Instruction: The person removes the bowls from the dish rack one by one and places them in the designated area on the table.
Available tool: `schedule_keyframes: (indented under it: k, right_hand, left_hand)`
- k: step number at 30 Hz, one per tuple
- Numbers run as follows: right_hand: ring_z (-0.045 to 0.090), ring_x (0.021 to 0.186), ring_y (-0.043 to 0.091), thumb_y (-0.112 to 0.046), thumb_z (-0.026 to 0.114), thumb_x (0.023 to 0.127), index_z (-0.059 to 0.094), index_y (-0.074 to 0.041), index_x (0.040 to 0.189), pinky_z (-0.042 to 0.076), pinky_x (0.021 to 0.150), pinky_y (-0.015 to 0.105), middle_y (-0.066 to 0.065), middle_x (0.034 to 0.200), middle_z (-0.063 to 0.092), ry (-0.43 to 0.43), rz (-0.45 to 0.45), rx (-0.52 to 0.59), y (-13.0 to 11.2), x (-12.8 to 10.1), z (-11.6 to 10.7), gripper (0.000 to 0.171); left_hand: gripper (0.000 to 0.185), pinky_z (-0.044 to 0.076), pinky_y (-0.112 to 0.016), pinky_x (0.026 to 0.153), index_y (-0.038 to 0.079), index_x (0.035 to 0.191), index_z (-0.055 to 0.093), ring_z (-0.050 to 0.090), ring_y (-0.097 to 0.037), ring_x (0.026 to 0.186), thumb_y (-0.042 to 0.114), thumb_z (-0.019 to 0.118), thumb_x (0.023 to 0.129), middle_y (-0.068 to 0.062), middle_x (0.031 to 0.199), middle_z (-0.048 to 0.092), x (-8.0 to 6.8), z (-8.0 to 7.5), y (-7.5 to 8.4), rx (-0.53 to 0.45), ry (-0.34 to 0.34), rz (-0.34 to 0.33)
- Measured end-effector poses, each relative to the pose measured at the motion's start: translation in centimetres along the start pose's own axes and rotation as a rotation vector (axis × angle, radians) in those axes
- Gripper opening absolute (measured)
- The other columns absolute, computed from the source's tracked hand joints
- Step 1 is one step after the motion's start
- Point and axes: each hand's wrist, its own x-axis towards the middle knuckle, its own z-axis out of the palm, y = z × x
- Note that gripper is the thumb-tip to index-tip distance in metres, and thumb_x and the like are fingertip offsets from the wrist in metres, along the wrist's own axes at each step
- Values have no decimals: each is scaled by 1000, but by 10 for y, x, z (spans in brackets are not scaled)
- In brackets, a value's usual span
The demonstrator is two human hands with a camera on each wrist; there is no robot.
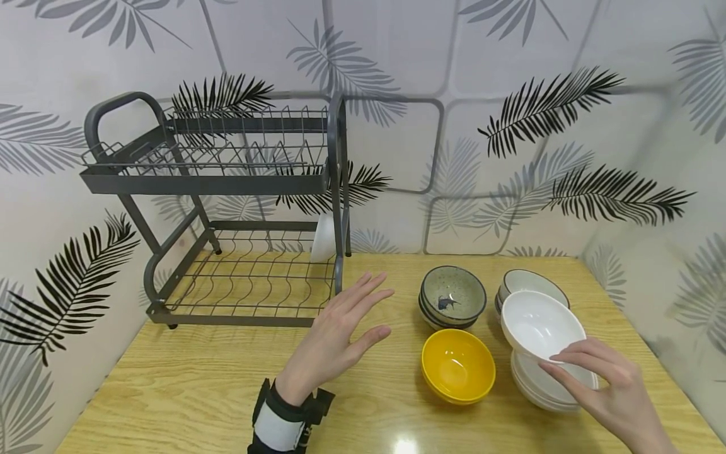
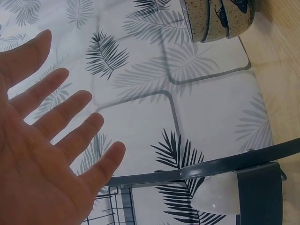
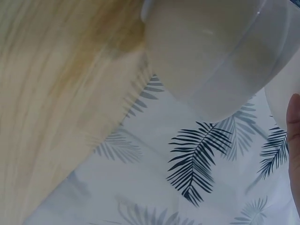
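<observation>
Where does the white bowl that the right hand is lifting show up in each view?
Head: white bowl, lower right, tilted above the white stack, held by the right hand.
Left wrist: not in view.
Right wrist: fills the upper right.
Shared landmark: the palm-leaf wall.

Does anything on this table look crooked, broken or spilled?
Only the top white bowl looks odd: it sits tilted above its stack of white bowls, because the right hand holds its rim. Nothing looks spilled or broken. The left hand hovers open, holding nothing.
</observation>
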Motion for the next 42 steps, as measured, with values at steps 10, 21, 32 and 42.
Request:
schedule_keyframes:
  k: [10,21,32,42]
  right_hand:
    - [59,78,-7,-45,74,89,75,-9,76,45,84,0,-5,73,68,-12,44,-27,7,-16,-6,38]
    - [55,73,-8,-40,80,85,75,-12,76,45,73,2,-8,73,67,-12,49,-32,8,-29,-8,30]
    - [53,70,-9,-53,67,90,73,-9,73,44,67,3,-8,71,66,-10,55,-67,11,-40,-8,48]
    - [54,71,-10,-53,70,89,75,-11,72,43,66,5,-9,70,66,-26,57,-68,17,-53,-9,46]
  left_hand:
    - [52,35,-61,118,18,147,51,32,-30,153,34,63,99,-3,163,37,0,-1,2,6,-2,-5]
    - [51,34,-61,119,17,146,52,31,-29,153,34,63,99,-4,163,38,0,0,1,-4,-7,-10]
    - [52,34,-62,118,19,147,51,32,-29,153,33,64,99,-2,163,37,0,1,0,-12,-5,-3]
    - [51,35,-63,117,18,146,52,33,-30,153,33,64,98,-3,163,38,0,2,0,-8,-3,4]
